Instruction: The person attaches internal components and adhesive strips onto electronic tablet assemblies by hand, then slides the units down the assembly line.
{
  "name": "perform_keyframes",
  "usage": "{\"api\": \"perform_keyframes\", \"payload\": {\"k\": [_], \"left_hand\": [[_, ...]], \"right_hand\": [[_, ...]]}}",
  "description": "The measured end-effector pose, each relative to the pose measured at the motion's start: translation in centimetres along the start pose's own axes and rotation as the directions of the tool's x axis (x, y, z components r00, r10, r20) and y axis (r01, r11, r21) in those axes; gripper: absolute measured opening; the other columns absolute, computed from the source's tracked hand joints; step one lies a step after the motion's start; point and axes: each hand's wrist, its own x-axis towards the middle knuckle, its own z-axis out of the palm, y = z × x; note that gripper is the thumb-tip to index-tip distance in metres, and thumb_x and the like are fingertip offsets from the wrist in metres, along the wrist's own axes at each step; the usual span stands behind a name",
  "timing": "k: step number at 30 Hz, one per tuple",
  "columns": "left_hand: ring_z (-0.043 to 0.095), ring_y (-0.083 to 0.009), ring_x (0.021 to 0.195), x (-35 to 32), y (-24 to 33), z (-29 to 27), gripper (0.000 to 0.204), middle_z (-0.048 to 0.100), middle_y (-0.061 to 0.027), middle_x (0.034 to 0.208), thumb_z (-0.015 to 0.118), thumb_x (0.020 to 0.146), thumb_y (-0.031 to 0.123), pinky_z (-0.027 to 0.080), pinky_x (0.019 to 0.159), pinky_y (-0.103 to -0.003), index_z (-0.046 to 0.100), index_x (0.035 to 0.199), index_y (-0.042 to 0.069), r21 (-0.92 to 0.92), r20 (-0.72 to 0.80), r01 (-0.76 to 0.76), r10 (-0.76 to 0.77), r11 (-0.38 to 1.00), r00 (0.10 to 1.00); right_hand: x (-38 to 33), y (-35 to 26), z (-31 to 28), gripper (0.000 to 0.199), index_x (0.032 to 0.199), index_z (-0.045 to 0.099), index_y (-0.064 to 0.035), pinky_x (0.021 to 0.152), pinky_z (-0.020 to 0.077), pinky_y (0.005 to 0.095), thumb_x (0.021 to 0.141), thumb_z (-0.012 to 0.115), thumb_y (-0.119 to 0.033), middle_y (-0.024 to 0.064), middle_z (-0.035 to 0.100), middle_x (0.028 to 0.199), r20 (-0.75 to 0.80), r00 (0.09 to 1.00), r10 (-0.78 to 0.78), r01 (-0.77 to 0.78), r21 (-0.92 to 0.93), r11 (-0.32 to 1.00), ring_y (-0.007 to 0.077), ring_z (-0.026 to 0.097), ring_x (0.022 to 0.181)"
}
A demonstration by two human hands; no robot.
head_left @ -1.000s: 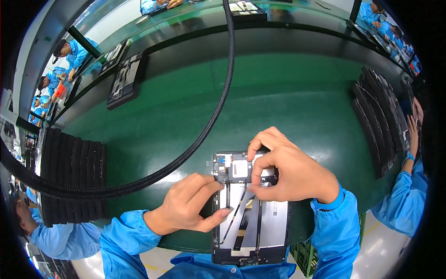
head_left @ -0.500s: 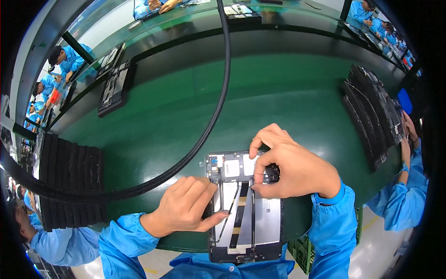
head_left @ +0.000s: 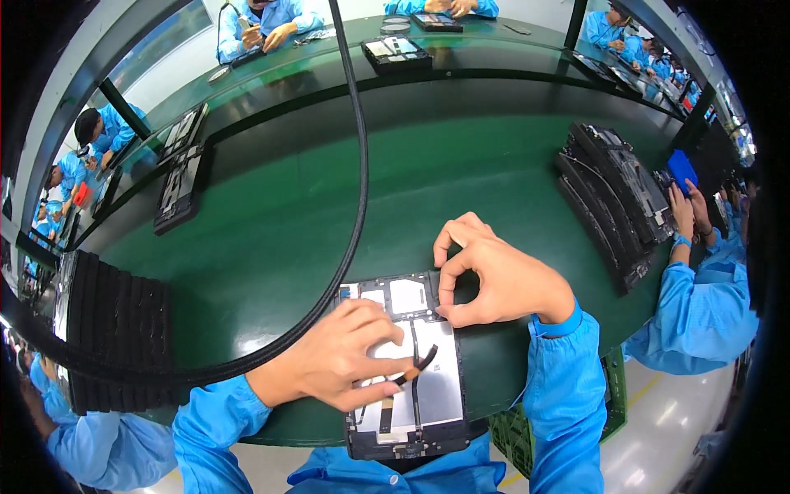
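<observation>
An opened tablet, with a black frame and a silver panel inside, lies on the green bench in front of me. My left hand reaches over its left side, thumb and forefinger closed on a black-and-gold flex cable whose dark end sticks up off the panel. My right hand is at the tablet's upper right edge. Its thumb and index finger meet there in a pinch; what lies between them, if anything, is too small to make out. A thin dark strip runs down the panel's middle.
A thick black braided cable arcs across the view, passing close by my left hand. Stacks of black tablets stand at the left and right. Two co-worker's hands work at the right. A green crate sits below the edge.
The view has shifted slightly. My left hand has moved in over the panel, and the flex cable's end is now lifted in its fingers. My right hand keeps its pinch near the upper right.
</observation>
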Motion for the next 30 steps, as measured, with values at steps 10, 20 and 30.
{"api": "perform_keyframes", "payload": {"k": [10, 20, 30], "left_hand": [[0.063, -0.0225, 0.09, 2.4, 3.9, 2.4, 0.044, 0.072, -0.0091, 0.127, 0.083, 0.086, 0.024, 0.046, 0.074, -0.036, 0.081, 0.127, 0.008, 0.201, -0.124, 0.062, -0.038, 0.978, 0.992], [0.061, -0.0235, 0.088, 2.9, 4.1, 4.4, 0.04, 0.072, -0.0107, 0.134, 0.082, 0.084, 0.015, 0.048, 0.074, -0.036, 0.08, 0.122, 0.005, 0.341, -0.139, 0.192, -0.153, 0.92, 0.978], [0.063, -0.0299, 0.09, 4.0, 4.1, 4.3, 0.029, 0.069, -0.0226, 0.133, 0.08, 0.083, 0.015, 0.052, 0.076, -0.041, 0.07, 0.107, 0.002, 0.19, -0.118, 0.196, -0.176, 0.962, 0.977]], "right_hand": [[-0.9, 1.4, -0.1, 0.01, 0.077, 0.08, -0.0117, 0.106, 0.044, 0.0407, 0.072, 0.088, -0.013, 0.0069, 0.055, 0.112, 0.107, 0.994, -0.012, 0.013, -0.002, 1.0, 0.03, 0.052, 0.116], [-1.2, 2.0, 0.2, 0.01, 0.076, 0.078, -0.0116, 0.104, 0.0428, 0.0402, 0.071, 0.087, -0.012, 0.0074, 0.054, 0.109, 0.104, 0.994, -0.026, 0.023, 0.035, 0.999, 0.0295, 0.052, 0.114], [-1.5, 1.9, 0.2, 0.01, 0.079, 0.079, -0.0097, 0.102, 0.0458, 0.0415, 0.074, 0.085, -0.014, 0.0096, 0.058, 0.108, 0.095, 0.995, -0.003, -0.001, 0.051, 0.999, 0.0314, 0.055, 0.114]]}}
